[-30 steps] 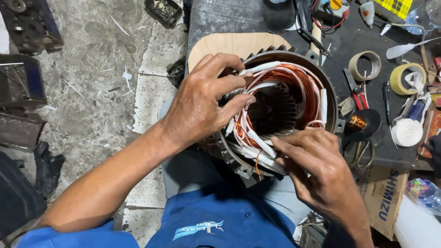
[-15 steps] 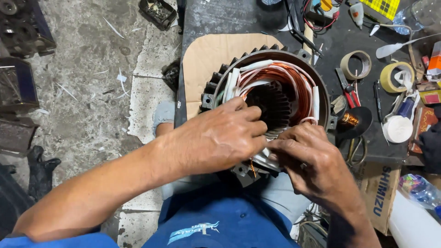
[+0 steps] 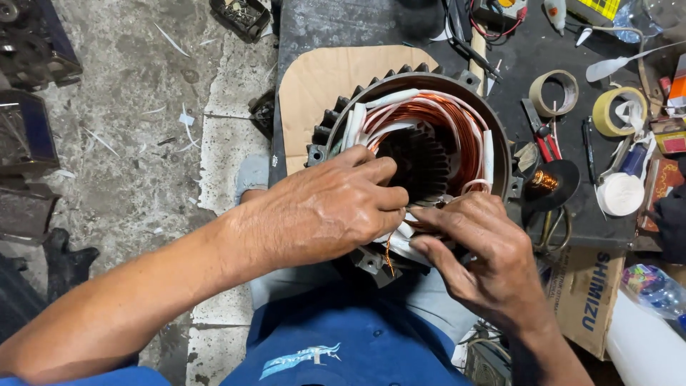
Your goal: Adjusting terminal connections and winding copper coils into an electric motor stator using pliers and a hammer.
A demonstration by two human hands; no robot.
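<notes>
Both my hands had slid lower on the round motor shell (image 3: 493,114) on the bench (image 3: 343,28), left hand (image 3: 321,214) and right hand (image 3: 479,254) curled, pinching white sleeves (image 3: 400,243) by its near rim, most copper wire (image 3: 436,114) already in.

Cracked grey concrete floor (image 3: 136,164) (littered scraps); dark cluttered workbench (image 3: 343,25); even light.

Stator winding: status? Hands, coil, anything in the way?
Left hand and right hand both pinching near rim. Copper winding seated in motor housing. Nothing blocking.
</notes>
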